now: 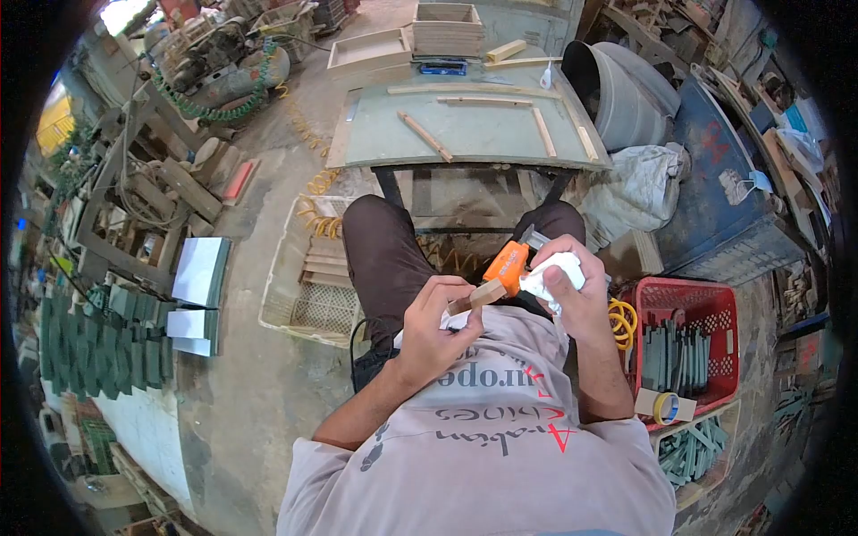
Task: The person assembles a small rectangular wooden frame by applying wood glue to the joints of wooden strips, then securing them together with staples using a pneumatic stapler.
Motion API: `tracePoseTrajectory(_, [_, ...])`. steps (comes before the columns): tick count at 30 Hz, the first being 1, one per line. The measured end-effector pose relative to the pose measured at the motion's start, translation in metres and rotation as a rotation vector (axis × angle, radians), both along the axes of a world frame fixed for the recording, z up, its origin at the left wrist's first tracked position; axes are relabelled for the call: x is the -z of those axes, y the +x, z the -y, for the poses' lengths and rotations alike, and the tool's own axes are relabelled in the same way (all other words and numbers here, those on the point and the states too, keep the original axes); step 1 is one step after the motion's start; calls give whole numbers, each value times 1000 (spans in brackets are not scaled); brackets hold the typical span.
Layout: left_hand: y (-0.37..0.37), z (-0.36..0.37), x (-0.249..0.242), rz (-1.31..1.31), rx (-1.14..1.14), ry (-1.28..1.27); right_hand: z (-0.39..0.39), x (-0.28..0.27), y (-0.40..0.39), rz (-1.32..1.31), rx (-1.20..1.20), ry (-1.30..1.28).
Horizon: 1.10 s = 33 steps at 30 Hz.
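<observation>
My left hand (438,326) pinches a small light wooden block (479,296) in front of my chest. Fingers of my right hand (572,281) are wrapped round the white-covered handle (550,279) of an orange tool (508,264), whose make I cannot read. The block's far end meets or overlaps the orange tool's edge; whether they touch is unclear. Both hands are above my lap, over the grey printed shirt (492,420).
A table (357,134) bearing thin wooden strips (424,136) stands ahead. Wooden boxes (447,34) sit behind it. A pale crate (277,295) is at left, a red crate (728,357) at right, near a yellow hose (623,323). Grey bins (635,98) stand beyond.
</observation>
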<state>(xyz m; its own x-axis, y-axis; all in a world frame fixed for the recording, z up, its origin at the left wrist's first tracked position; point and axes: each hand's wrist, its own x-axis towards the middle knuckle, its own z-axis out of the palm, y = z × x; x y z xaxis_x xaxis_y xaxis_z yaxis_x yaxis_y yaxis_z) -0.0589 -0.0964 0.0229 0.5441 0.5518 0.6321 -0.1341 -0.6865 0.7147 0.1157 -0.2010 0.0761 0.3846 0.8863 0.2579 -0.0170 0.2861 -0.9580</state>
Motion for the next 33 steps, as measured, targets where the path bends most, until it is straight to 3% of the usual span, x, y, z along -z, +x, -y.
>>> tracePoseTrajectory(5, [1, 2, -3, -22, 15, -18, -2, -9, -5, 294, 89, -22])
tracePoseTrajectory(33, [0, 2, -2, -34, 25, -31, -8, -8, -9, 424, 102, -4])
